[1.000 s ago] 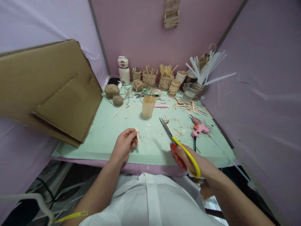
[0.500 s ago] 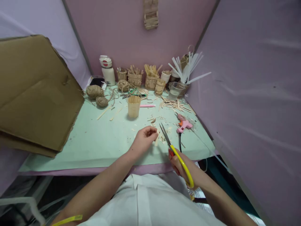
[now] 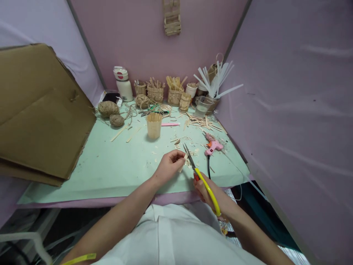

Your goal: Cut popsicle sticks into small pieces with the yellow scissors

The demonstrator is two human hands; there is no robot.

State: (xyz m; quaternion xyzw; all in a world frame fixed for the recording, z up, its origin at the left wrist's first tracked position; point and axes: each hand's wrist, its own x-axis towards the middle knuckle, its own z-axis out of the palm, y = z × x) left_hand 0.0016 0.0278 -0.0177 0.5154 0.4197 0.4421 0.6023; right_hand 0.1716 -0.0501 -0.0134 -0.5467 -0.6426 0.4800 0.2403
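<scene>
Cloth of a white garment (image 3: 176, 235) covers the nearest part, between the two forearms. Right hand (image 3: 202, 190) has its fingers closed around the handles of scissors (image 3: 199, 174), yellow and red; the blades point away and stand slightly apart. Left hand (image 3: 169, 165), just beside the blades, pinches a thin pale strip (image 3: 185, 156) between thumb and fingers, with almost no gap. Whether the strip touches the blades, I cannot tell. Both hands are above the front part of a green tabletop (image 3: 118, 162). Somewhat farther, to the right, lies a pink glue gun (image 3: 214, 146), near small scattered scraps (image 3: 196, 151). Behind the left hand an upright pale cup (image 3: 153, 127) stands, with a pink pen (image 3: 170, 124) beside it. Farthest on the table are twine balls (image 3: 108, 109), a white bottle (image 3: 125, 90) and small baskets (image 3: 155, 95) filled with sticks.
</scene>
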